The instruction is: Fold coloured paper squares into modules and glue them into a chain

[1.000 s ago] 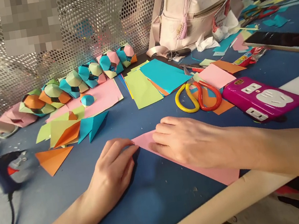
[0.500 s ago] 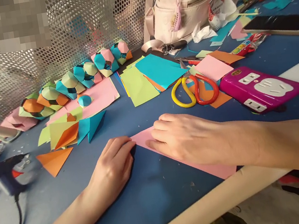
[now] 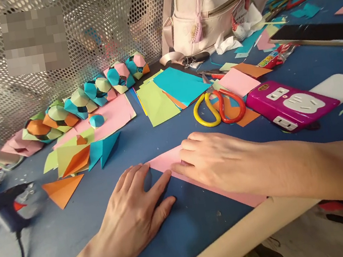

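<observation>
A folded pink paper (image 3: 234, 195) lies on the blue table, its long edge slanting down to the right toward the table's rim. My right hand (image 3: 208, 157) rests over it, fingers bent and pressed down on it, covering its middle. My left hand (image 3: 134, 206) lies spread beside the paper's left tip; some fingertips touch that corner and the thumb rests on the table. Scissors (image 3: 234, 112) with one yellow and one red handle loop lie just beyond my right hand. Left of my left hand is an orange paper triangle (image 3: 63, 191).
Folded paper balls (image 3: 81, 103) stand in a row along the perforated metal panel (image 3: 88, 11). A glue gun (image 3: 4, 205) with a cord is at left. Coloured sheets (image 3: 181, 85), a purple power adapter (image 3: 291, 103), a phone (image 3: 319, 34) and a pale backpack (image 3: 191, 25) lie beyond my hands.
My left hand has opened, its index finger and thumb spreading away from the paper's tip. My right hand stays on the pink paper. The view has shifted slightly.
</observation>
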The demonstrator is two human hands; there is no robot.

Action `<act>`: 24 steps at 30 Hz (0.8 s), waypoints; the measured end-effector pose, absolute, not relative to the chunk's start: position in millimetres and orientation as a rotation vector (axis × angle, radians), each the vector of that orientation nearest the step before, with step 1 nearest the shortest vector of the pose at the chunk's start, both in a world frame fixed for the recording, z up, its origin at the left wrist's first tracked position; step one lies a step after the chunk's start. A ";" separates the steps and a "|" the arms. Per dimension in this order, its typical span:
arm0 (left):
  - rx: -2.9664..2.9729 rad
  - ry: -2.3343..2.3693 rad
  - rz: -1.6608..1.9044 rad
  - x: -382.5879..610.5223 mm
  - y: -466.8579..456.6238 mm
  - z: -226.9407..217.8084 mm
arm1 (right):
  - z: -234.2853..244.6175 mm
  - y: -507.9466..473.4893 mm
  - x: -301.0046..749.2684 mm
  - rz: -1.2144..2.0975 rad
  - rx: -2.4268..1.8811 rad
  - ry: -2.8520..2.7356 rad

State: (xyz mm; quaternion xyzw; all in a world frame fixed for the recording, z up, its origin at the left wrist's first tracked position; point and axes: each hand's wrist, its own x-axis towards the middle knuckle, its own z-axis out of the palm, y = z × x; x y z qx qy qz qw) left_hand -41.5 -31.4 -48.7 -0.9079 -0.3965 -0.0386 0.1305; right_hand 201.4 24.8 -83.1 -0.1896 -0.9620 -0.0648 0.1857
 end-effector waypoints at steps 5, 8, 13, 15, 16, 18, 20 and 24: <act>-2.602 -1.112 -0.098 -38.7 -30.6 -50.1 | -78.1 24.2 208.8 -0.282 -0.550 -2.731; -2.605 -1.111 -0.120 -37.3 -29.4 -50.7 | -74.6 24.5 211.5 -0.293 -0.555 -2.751; -2.609 -1.090 -0.114 -37.0 -29.6 -51.4 | -44.7 29.6 214.3 -0.124 -0.552 -2.830; -2.603 -1.075 -0.113 -37.2 -29.3 -51.8 | -30.1 34.6 209.2 -0.025 -0.534 -2.861; -2.599 -1.070 -0.115 -37.2 -29.0 -51.9 | -25.4 37.0 204.4 0.005 -0.546 -2.805; -2.602 -1.072 -0.120 -36.9 -28.3 -51.9 | -23.7 40.1 191.2 0.062 -0.574 -2.626; -2.613 -1.083 -0.135 -36.3 -27.8 -51.7 | -31.7 40.2 176.6 0.153 -0.512 -2.582; -2.630 -1.100 -0.160 -35.7 -27.6 -51.7 | -54.9 35.2 158.4 0.333 -0.423 -2.791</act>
